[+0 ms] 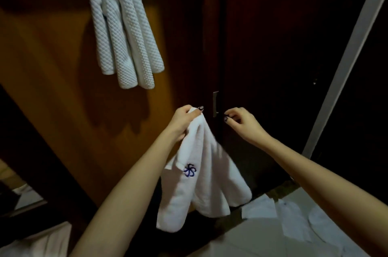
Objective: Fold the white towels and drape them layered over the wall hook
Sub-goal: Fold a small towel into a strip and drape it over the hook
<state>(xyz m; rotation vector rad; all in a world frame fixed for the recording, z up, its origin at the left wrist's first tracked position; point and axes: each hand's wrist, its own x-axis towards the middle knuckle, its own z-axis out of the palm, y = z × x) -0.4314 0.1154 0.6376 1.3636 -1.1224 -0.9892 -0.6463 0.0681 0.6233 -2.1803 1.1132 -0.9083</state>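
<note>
Against dark wood wall (52,67): textured towel (123,32) draped up-left (hook hidden beneath). Below-right, hanging lengthwise from gripping left hand (181,123) fingers: logo towel (201,172). Right hand (241,122) curled, empty, farther from hook.

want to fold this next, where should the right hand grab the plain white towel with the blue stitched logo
I'd take the hanging lower right corner of the plain white towel, coming from its right side. The left hand pinches the bunched top, so the cloth hangs in loose folds; that corner is free and on the side of the right hand, which holds nothing.
</note>
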